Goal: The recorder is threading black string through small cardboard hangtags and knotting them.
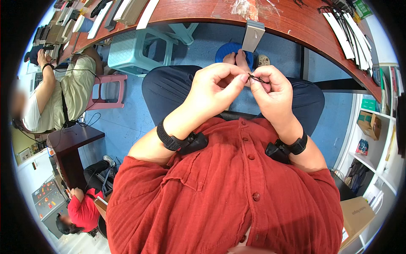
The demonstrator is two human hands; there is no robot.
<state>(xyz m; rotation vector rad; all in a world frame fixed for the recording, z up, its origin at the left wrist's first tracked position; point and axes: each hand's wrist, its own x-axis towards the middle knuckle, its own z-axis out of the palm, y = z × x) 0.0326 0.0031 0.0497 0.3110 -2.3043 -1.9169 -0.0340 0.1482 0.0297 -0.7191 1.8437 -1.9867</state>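
In front of my chest, my left hand (pixel 215 88) and my right hand (pixel 272 94) meet with their fingertips pinched close together. A thin black cord (pixel 259 79) runs between them, looped or knotted where the thumbs and forefingers meet. Part of it curls over the fingers of my right hand, and its far ends are hidden. Both hands are held above my lap, away from the table. Just beyond them, a grey-white block-like box (pixel 253 36) stands at the edge of the brown table (pixel 198 10).
White strips with black cords (pixel 344 36) lie at the table's right, and clear plastic wrapping (pixel 249 8) near its middle. A pale blue stool (pixel 133 51) stands below left. White shelves (pixel 372 156) are at right. One person (pixel 55 93) sits at left, another (pixel 84 209) farther back.
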